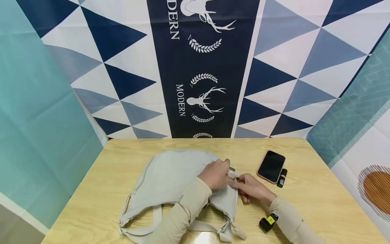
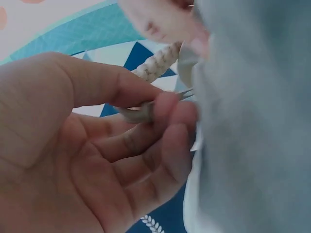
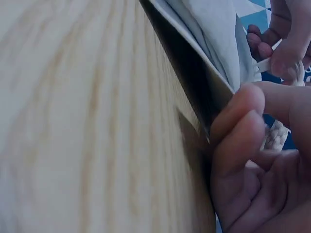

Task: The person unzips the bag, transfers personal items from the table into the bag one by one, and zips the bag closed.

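A light grey fabric bag [image 1: 179, 173] lies on the wooden table, its straps toward the front. My left hand [image 1: 216, 174] is over its right upper corner. In the left wrist view, that thumb and fingertips pinch a small grey piece [image 2: 138, 114] with a thin metal tip, right at the fabric; I cannot tell what it is. A cream braided cord [image 1: 234, 174] hangs close by, between the hands. My right hand [image 1: 253, 188] grips the bag's right edge between thumb and fingers; its curled fingers [image 3: 238, 141] show at the edge, low over the table.
A smartphone [image 1: 272, 166] lies at the right, with a small black tube [image 1: 282, 178] beside it. A black device with a yellow label [image 1: 268, 222] is at the right wrist. More braided cords [image 1: 125, 206] hang at the bag's lower corners. A patterned cloth [image 1: 207, 67] rises behind the table.
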`<state>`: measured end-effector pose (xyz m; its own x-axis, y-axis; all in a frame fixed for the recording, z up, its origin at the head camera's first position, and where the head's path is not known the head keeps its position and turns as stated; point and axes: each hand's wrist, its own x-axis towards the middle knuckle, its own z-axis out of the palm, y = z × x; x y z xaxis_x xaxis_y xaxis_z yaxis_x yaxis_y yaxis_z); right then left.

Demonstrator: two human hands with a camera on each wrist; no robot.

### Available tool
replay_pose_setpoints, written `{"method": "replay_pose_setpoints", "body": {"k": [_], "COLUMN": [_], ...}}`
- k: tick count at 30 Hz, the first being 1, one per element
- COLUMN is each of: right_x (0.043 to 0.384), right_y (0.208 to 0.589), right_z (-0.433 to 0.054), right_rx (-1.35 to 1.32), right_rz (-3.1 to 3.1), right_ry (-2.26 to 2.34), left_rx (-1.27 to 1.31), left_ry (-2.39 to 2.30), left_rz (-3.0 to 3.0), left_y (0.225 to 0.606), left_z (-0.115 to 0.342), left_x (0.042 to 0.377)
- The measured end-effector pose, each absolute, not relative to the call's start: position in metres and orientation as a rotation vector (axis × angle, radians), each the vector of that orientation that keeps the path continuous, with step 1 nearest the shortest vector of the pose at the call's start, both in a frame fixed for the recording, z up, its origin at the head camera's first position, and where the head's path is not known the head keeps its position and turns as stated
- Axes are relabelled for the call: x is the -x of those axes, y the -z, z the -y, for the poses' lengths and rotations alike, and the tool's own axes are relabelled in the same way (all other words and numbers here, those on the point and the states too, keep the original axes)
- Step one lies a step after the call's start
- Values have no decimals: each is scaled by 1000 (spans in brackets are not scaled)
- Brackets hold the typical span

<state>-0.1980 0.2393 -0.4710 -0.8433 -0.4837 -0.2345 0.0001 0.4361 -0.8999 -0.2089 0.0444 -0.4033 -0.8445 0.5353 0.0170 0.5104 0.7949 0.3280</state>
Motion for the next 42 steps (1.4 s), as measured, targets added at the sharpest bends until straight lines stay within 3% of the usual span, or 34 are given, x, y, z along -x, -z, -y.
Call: {"method": "replay_pose_setpoints", "body": {"k": [42], "right_x": [194], "right_y": [469], "right_z": [-238], "right_rx": [416], "right_rz": [-2190], "right_ry": [1447], "left_rx": [-835], "left_ry": [-769], "left_rz": [-3056], "left_y": [402], "left_z": [17], "left_x": [185]}}
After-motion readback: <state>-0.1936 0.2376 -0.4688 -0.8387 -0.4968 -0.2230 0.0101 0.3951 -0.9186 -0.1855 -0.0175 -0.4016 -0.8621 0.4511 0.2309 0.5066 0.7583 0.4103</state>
